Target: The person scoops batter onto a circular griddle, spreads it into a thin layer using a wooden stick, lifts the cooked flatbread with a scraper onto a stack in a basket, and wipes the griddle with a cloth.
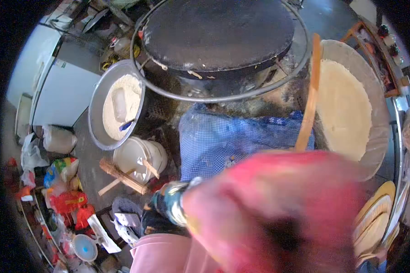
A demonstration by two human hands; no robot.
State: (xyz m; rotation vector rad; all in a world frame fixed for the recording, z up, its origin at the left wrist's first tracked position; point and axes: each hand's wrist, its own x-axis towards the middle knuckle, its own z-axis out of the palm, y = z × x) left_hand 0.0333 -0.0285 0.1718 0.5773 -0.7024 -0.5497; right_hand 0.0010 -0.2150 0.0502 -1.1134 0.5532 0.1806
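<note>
A large blurred red and pink shape (278, 204) fills the lower right foreground; it looks like a sleeve or covered arm close to the camera. My right hand cannot be made out within the blur. My left hand does not show. Behind the shape rises a long wooden strip (310, 98), its lower end hidden. Blue checked cloth (237, 136) lies just beyond, below a round black griddle (218, 36) circled by a metal ring (246, 96). At the right, a wide tub (380, 127) holds pale tan batter or flour (344, 104).
To the left stand a metal basin (95, 111) of pale flour with a scoop (119, 104), and a white bucket (157, 157). A brush (123, 177) lies against the bucket. Bags (68, 200) crowd the lower left; flat round stacked items (376, 218) sit lower right.
</note>
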